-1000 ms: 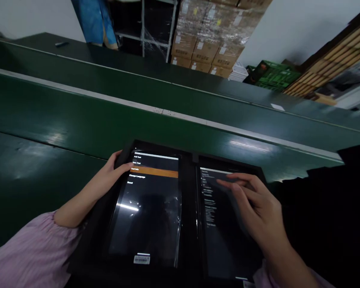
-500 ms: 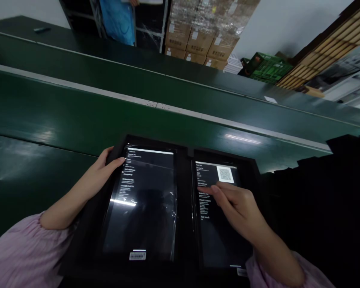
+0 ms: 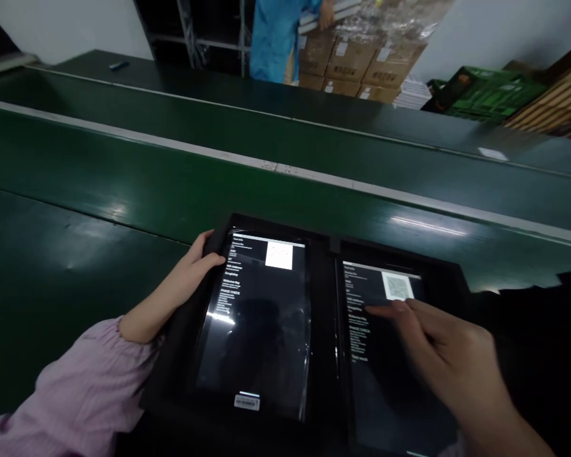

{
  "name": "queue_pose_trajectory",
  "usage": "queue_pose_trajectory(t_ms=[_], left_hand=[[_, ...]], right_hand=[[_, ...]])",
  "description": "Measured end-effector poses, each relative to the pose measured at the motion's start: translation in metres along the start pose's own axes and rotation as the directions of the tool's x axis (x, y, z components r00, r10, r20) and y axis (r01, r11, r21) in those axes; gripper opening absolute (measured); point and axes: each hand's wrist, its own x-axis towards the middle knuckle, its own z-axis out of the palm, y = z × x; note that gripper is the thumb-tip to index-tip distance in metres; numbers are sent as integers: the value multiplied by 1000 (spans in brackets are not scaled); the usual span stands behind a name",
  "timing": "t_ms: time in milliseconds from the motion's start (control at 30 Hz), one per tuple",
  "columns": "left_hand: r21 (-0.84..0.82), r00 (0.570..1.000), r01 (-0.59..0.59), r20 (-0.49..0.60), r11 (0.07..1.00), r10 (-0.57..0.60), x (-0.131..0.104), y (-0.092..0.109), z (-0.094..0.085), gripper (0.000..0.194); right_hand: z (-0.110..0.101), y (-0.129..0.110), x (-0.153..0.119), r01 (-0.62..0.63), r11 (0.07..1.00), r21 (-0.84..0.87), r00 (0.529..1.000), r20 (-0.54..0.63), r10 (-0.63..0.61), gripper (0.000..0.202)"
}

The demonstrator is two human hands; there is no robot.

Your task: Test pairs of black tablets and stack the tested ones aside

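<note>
Two tablets lie side by side in a black foam tray (image 3: 322,317). The left tablet (image 3: 261,330) shows white text and a white square; a barcode label sits at its lower edge. My left hand (image 3: 190,270) grips the tray's left side, its thumb at the left tablet's upper edge. The right tablet (image 3: 385,381) shows a text list and a QR code. Over it is my right hand (image 3: 447,349), index finger stretched toward the text and thumb close to that finger; whether the fingertip touches the glass is unclear. Its other fingers are curled, with nothing seen in them.
Long green work surfaces (image 3: 195,190) run across, divided by a pale metal strip (image 3: 209,151). Beyond stand a person in blue (image 3: 272,38) holding flat white items, stacked cartons (image 3: 349,60) and a green crate (image 3: 495,92). A dark mass is at the right.
The view has shifted, placing tray and hands further right. A white square now shows on the left tablet. My right hand has lifted somewhat off the right tablet's text. More of the blue-clad person shows.
</note>
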Motion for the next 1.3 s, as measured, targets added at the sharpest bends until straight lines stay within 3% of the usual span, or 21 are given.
queue_pose_trajectory(t_ms=[133,300,367,533,800,1133,1300], left_hand=[[48,1000,13,7,999,-13,1,-1,0,74],[421,993,-76,-51,904,108,1,4,0,107],[494,984,-111,-65,862,164,1,11,3,114],[485,967,-196,-52,852,251,7,25,15,105],[370,964,-185,-114,910,242,22,18,15,81],[404,956,-243,-54,882,287,22,15,15,92],[441,950,-249,-61,862,305,26,15,14,91]], right_hand=[[-1,-6,-6,-111,994,-1,994,-12,111,45],[-2,-10,-6,-109,994,6,993,-32,109,46],[-2,-8,-4,-64,998,-5,997,-51,64,46],[0,-2,1,-80,995,-62,994,-76,75,48],[6,7,2,-204,975,-88,978,26,207,56],[0,0,-2,-248,968,-28,965,-97,244,57],[1,2,-4,-256,966,18,964,-70,257,56]])
